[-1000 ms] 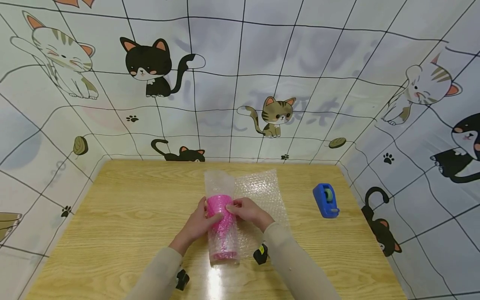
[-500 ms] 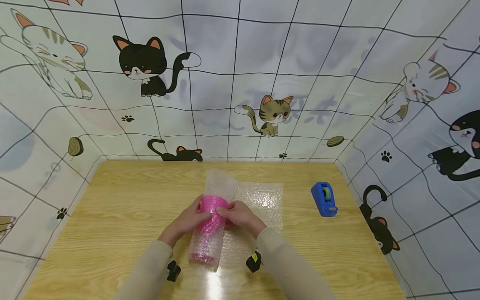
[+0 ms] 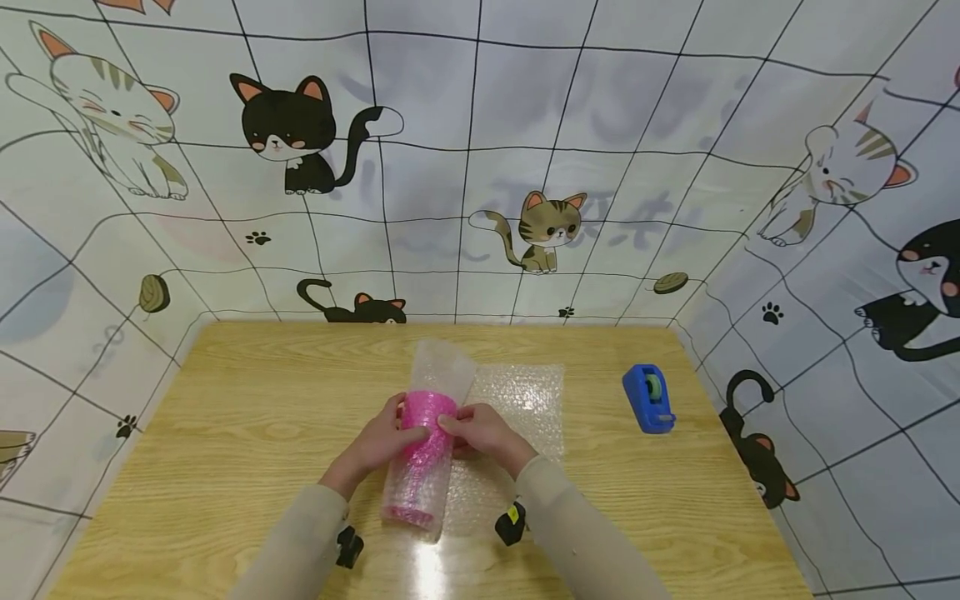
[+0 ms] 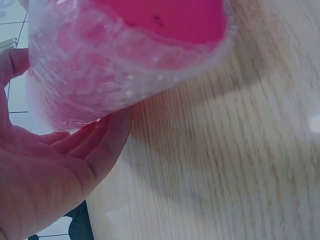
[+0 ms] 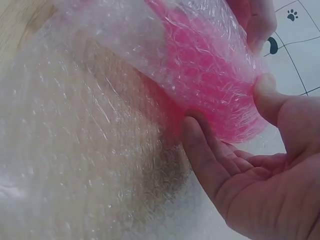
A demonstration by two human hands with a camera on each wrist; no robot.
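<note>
A pink cylinder (image 3: 431, 407) lies near the middle of the table, rolled in clear bubble wrap (image 3: 442, 367). Its far end leans slightly right, and a flat bubble wrap sheet (image 3: 528, 396) spreads to its right. My left hand (image 3: 377, 439) grips the left side of the roll, thumb across the top. On the other side my right hand (image 3: 486, 431) holds it, thumb on the wrap. The left wrist view shows the cylinder's solid pink near end (image 4: 175, 20). In the right wrist view my fingertips (image 5: 192, 131) reach under the pink roll.
A blue tape dispenser (image 3: 649, 398) stands at the right on the wooden table (image 3: 262, 392). Cat-patterned cloth (image 3: 420, 183) rises behind the table and along both sides. Small black devices (image 3: 510, 525) sit at both wrists.
The wrapped cylinder has shifted left and its near end has swung left, both hands moving along with it. Over the last half second the hands and roll have hardly moved.
</note>
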